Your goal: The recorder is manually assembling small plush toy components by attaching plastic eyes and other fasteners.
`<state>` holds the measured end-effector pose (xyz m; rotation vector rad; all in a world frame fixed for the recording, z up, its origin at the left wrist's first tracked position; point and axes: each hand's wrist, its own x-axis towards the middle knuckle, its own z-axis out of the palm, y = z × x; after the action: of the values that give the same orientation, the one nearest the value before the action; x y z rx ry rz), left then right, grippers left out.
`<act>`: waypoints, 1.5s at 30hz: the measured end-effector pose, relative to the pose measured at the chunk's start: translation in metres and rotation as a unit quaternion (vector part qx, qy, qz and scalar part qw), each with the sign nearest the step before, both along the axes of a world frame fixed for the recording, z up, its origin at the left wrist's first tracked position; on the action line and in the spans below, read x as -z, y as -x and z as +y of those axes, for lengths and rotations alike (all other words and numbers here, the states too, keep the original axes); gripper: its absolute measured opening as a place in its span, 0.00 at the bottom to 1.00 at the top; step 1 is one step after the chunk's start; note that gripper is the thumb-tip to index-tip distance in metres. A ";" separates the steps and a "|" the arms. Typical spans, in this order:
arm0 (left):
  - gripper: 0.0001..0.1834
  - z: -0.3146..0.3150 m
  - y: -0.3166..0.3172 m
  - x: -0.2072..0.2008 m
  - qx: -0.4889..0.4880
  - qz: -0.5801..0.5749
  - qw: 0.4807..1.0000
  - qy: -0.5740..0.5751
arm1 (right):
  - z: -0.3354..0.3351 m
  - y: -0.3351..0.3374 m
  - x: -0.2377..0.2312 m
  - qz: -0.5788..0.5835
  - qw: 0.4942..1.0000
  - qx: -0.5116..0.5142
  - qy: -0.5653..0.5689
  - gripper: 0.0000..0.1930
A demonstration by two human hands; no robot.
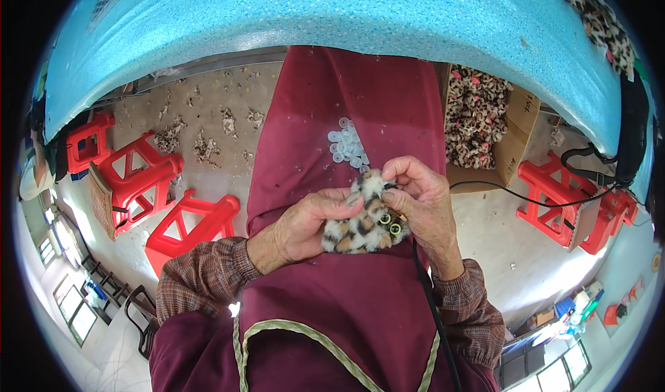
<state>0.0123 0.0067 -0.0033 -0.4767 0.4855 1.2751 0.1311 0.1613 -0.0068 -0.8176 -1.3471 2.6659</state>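
Note:
Between my two hands, above my lap, is a plush animal piece [360, 234] of white, tan and black spotted fur. Two yellow-green ringed eyes show on its right side. My left hand [305, 226] grips its left side, the thumb lying on the fur. With thumb and fingers pinched, my right hand [422, 201] holds its upper right edge near the eyes. Whether a small part sits inside that pinch is hidden. Just beyond the plush, a little pile of translucent plastic washers [346, 143] rests on the maroon apron [298, 156].
A blue speckled tabletop [332, 18] curves across the far side. Right of my lap, a cardboard box [516, 132] holds many spotted fur pieces. Red stools [194, 222] stand at both sides. A black cable [499, 188] runs on the right, and fur scraps [206, 148] litter the floor.

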 end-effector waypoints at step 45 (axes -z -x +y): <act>0.15 0.012 -0.007 -0.033 -0.086 0.079 0.991 0.069 | 0.010 0.013 -0.010 -0.002 0.987 0.106 -0.119 0.11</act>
<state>0.0197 0.0182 0.0300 -0.5440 0.6811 1.4579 0.1182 0.1711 0.0030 -0.8818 -1.4514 2.2925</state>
